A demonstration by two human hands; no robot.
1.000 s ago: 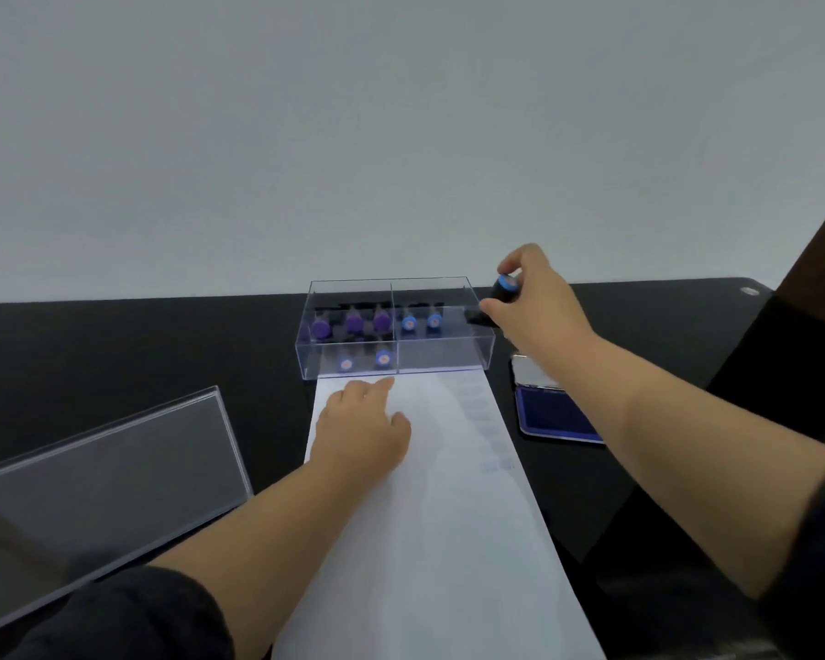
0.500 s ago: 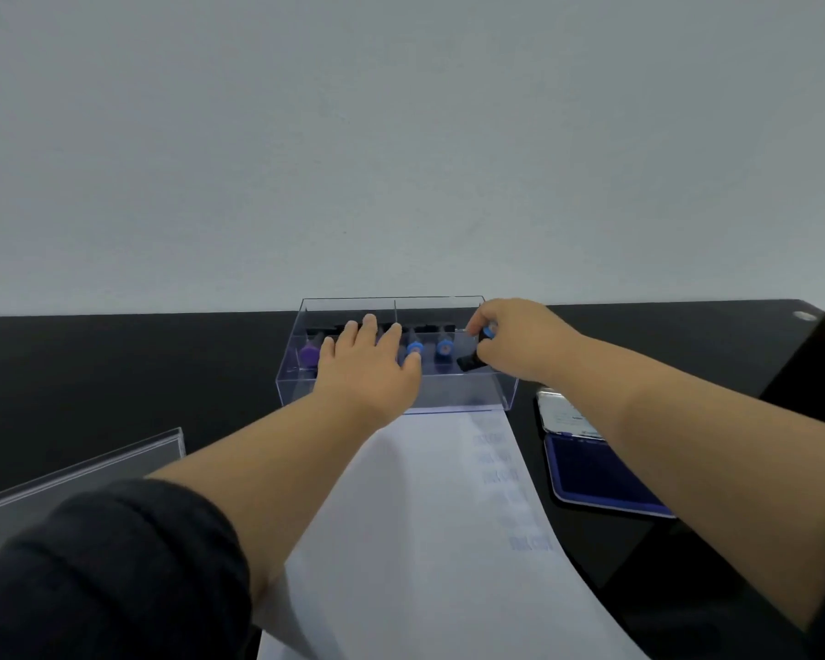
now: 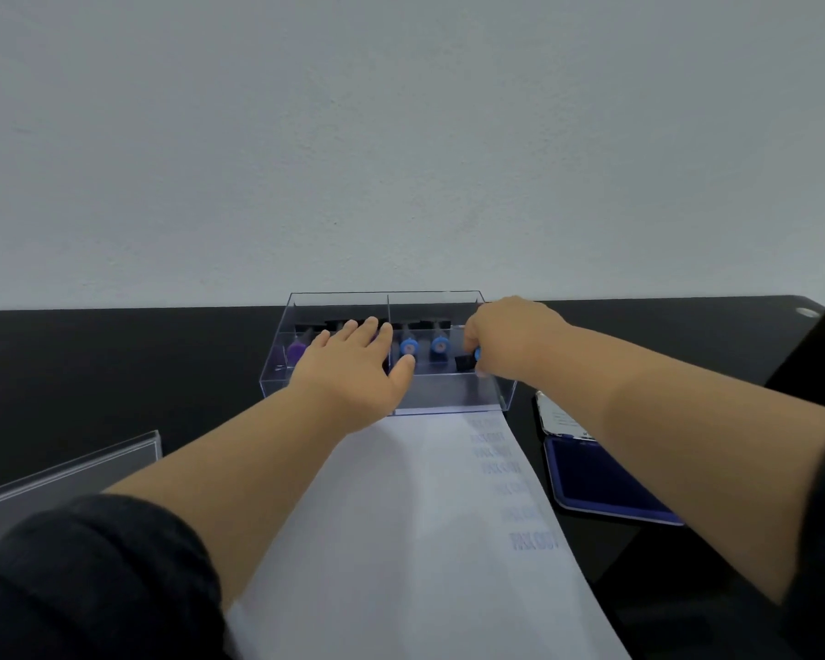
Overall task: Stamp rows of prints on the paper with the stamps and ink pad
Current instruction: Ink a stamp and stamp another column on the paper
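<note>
Your right hand (image 3: 510,340) is inside the right compartment of the clear acrylic two-compartment box (image 3: 463,397), its fingers curled round a black stamp with a blue cap (image 3: 468,360) — a second ago you held that stamp up in the air beside the box, and half a second ago it was just coming over the rim. It now sits low near the compartment floor, though I cannot tell whether it touches the bottom.

Your left hand (image 3: 353,369) has left the long white sheet of paper (image 3: 401,516), where it lay flat a second ago. It reaches over the left compartment with fingers straight and relaxed, holding nothing, much as it did half a second ago. Its fingertips cover most of the purple-capped stamps; one purple-capped stamp (image 3: 296,350) shows at the left. Two blue-capped stamps (image 3: 438,345) stand in the right compartment between your hands.

The paper runs from the front wall of the box towards you, with a column of faint blue prints (image 3: 510,478) down its right edge — the nearest print is the darkest. The open blue ink pad (image 3: 596,478) lies on the black worktop (image 3: 115,373) just right of the paper, its lid folded back. A clear acrylic lid (image 3: 67,473) rests at the left, well apart from the box.
</note>
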